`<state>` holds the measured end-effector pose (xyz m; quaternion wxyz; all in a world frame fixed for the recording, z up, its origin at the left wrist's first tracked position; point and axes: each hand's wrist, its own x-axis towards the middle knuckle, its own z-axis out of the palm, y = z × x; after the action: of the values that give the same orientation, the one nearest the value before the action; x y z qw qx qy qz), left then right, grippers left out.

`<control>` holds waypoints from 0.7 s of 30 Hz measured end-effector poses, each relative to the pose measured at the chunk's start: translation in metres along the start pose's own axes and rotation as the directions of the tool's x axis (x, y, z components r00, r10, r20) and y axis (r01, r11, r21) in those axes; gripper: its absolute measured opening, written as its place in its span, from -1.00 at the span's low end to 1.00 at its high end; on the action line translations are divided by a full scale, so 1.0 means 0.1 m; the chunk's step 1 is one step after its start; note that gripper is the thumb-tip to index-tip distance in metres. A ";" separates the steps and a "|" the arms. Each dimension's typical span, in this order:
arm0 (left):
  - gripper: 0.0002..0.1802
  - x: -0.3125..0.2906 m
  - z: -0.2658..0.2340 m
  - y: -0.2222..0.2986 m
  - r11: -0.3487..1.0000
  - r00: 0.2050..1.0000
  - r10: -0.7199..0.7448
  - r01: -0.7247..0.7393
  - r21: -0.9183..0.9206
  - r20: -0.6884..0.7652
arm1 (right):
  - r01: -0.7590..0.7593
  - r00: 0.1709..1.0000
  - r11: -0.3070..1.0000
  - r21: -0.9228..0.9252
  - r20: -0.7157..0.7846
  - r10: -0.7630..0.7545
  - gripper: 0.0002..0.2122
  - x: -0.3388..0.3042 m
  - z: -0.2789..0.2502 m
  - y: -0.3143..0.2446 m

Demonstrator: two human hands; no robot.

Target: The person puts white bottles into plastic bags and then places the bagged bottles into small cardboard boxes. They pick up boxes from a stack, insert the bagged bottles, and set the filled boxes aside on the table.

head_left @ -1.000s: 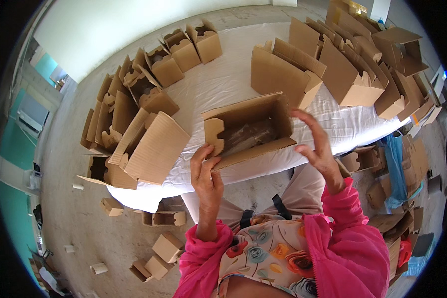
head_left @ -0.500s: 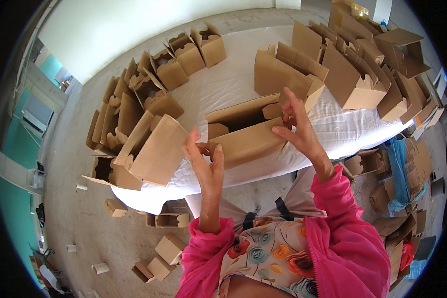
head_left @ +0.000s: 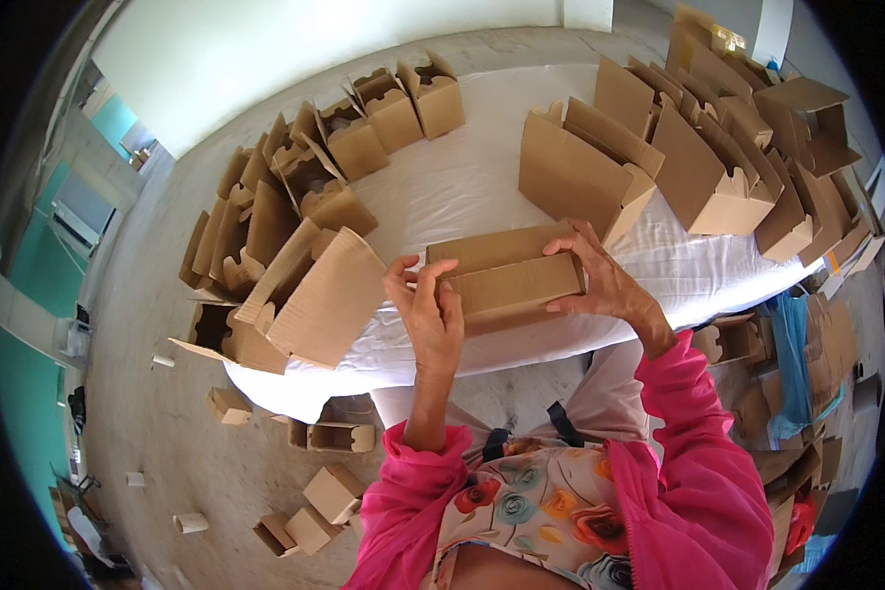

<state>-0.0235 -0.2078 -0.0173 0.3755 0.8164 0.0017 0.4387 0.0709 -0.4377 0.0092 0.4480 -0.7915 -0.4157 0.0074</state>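
Observation:
A long brown cardboard box point(head_left: 509, 285) lies near the table's front edge, between my two hands. Its near-side panel folds over the opening, and the back wall stands behind it. My left hand point(head_left: 428, 313) is closed at the left end, fingers bent and thumb against the corner. Around the right end curls my right hand point(head_left: 608, 280), with fingers on top and thumb on the near side. Just left of my left hand, an open cardboard box point(head_left: 326, 300) leans with a raised flap.
Open boxes, including an upright box point(head_left: 359, 147), line the table's left and far-left sides. More, like the tall box point(head_left: 585, 167), crowd its right. White cloth point(head_left: 482, 118) covers the table. Small boxes point(head_left: 334, 492) and a white roll point(head_left: 191, 522) lie on the floor.
The box's opening was wide and dark before; its near panel now covers much of it. Both hands have closed in on the box ends, and my right fingers, raised before, now curl down.

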 end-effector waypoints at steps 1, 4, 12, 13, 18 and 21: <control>-0.60 0.02 -0.02 -0.04 0.995 1.000 -0.031 0.031 -0.098 -0.002 | 0.006 1.000 0.999 -0.049 -0.002 -0.006 -0.38 -0.01 -0.01 -0.02; -0.64 -0.04 -0.03 -0.11 0.906 0.959 -0.253 0.188 -0.380 -0.129 | -0.012 0.992 1.000 0.009 -0.128 0.013 -0.37 0.00 0.08 -0.01; -0.56 -0.49 0.06 -0.61 0.979 0.975 -0.203 0.200 -0.044 -0.084 | -0.100 0.827 0.987 -0.128 -0.563 0.010 -0.39 0.89 0.54 -0.19; -0.49 -0.51 0.06 -0.64 0.975 0.973 -0.216 0.209 -0.081 -0.085 | -0.114 0.805 0.984 -0.141 -0.593 0.008 -0.39 1.07 0.62 -0.18; -0.45 -0.48 0.13 -0.66 0.993 0.993 -0.114 0.113 -0.035 -0.035 | -0.200 0.790 0.972 -0.125 -0.608 0.085 -0.39 1.94 1.05 0.01; -0.43 -0.48 0.15 -0.67 0.993 0.993 -0.114 0.113 -0.043 -0.023 | -0.309 0.805 0.949 -0.054 -0.546 0.231 -0.34 2.16 1.32 0.02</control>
<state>-0.0210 -0.1849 -0.0978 0.4168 0.8014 0.0439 0.4268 0.1634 -0.2018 0.0064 0.4831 -0.8428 -0.1570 -0.1782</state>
